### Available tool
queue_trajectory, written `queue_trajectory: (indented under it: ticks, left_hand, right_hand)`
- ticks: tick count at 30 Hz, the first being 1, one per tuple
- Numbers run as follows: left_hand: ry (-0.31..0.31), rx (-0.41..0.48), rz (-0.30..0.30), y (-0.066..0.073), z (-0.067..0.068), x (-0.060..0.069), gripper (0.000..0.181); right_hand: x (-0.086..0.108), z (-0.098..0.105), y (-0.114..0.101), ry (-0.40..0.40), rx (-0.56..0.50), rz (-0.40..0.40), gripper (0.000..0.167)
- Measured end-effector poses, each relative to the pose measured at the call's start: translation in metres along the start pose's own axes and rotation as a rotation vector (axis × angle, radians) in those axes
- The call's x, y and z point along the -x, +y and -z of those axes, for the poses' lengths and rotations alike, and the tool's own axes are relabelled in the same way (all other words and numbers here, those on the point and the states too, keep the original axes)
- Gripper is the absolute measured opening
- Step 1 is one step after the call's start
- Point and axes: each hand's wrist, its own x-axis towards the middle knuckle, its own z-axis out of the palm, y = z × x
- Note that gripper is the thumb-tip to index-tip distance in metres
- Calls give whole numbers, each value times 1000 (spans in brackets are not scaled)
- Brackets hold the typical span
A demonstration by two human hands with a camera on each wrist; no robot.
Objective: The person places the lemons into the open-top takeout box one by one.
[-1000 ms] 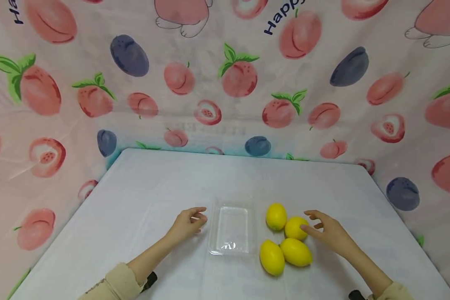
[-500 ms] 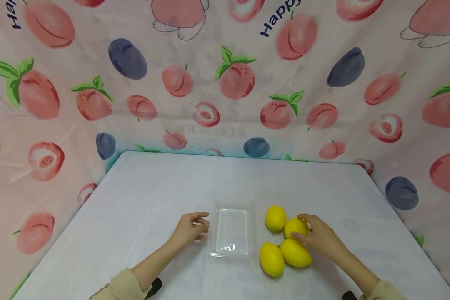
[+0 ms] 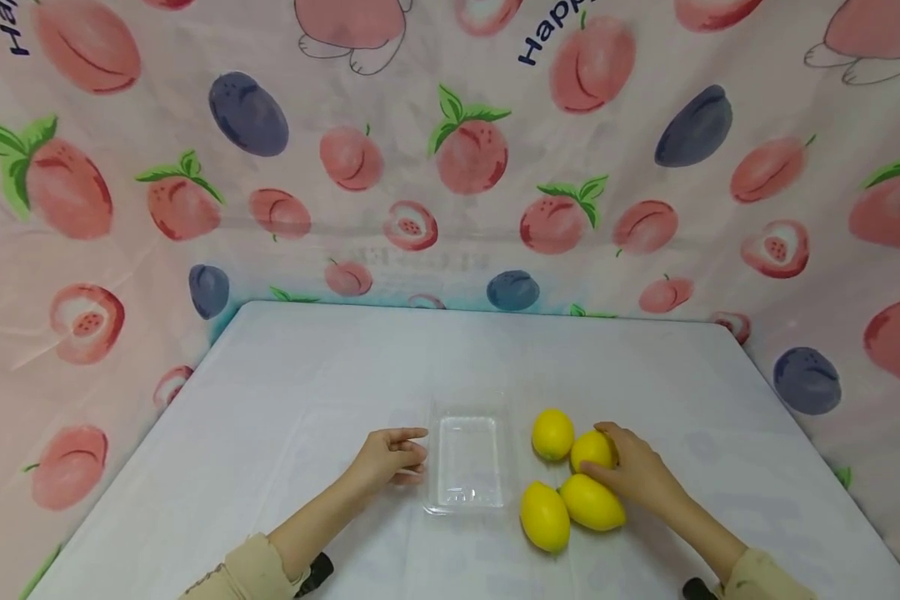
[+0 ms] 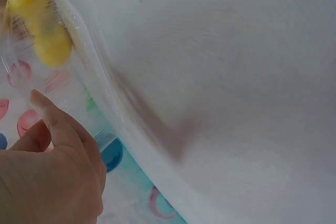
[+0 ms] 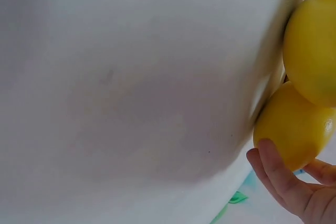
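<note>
On the white table, a clear plastic container (image 3: pixel 467 458) stands with its hollow side up. My left hand (image 3: pixel 390 457) is at its left edge, fingers loosely extended and apparently touching the wall. In the left wrist view, that hand (image 4: pixel 60 156) lies beside the see-through wall of the container (image 4: pixel 86 72). Right of the container are several yellow lemons. My right hand (image 3: pixel 637 467) grips the lemon (image 3: pixel 591 451) at the right of the group, thumb on the near side and fingers behind. The right wrist view shows fingertips (image 5: pixel 270 153) against this lemon (image 5: pixel 294 124).
Close around the held lemon lie a far-left lemon (image 3: pixel 552 434), a near-left lemon (image 3: pixel 545 517) and a near-right lemon (image 3: pixel 592 502). The white table (image 3: pixel 330 358) meets a fruit-printed cloth (image 3: pixel 420 167) at its back and sides.
My right hand has moved left and closed its thumb and fingers round the lemon. My left hand has moved right to the container, which has shifted slightly right.
</note>
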Motion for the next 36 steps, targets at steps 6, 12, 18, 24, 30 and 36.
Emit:
queue_trajectory:
  ticks: [6,12,18,24,30,36]
  left_hand:
    - [-33,8,20,2,-1,-2,43]
    - [-38,9,26,-1,0,3,44]
    - [-50,25,26,-1,1,3,44]
    - [-54,37,23,2,2,1,44]
    - [-46,43,36,1,0,1,43]
    - [-41,47,38,2,-1,0,43]
  right_hand:
    - [-1,-2,1,27,-57,34,67]
    - [2,-4,3,69,-123,63,64]
    - [0,2,2,101,-164,86,65]
    - [-3,9,-2,138,-182,109,63]
    - [-4,17,-7,167,-186,169,61]
    - [-7,27,-16,180,-176,230,61]
